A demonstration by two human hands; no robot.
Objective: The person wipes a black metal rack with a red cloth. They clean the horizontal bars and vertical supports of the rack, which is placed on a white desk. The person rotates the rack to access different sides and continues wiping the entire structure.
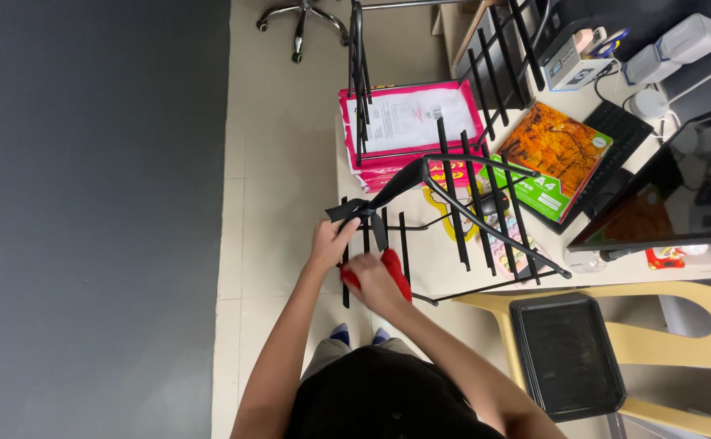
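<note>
Pale floor tiles meet a dark wall on the left, with a cluttered white desk [437,260] on the right. Seen from the head, the left hand [329,241] is closed around the near-left corner of a black wire rack [469,203] lying over the desk. Just beside it, the right hand [376,280] clasps a red tool [394,272] against the rack's bars. A black tray [567,354] rests on a yellow chair [681,341] at near right.
</note>
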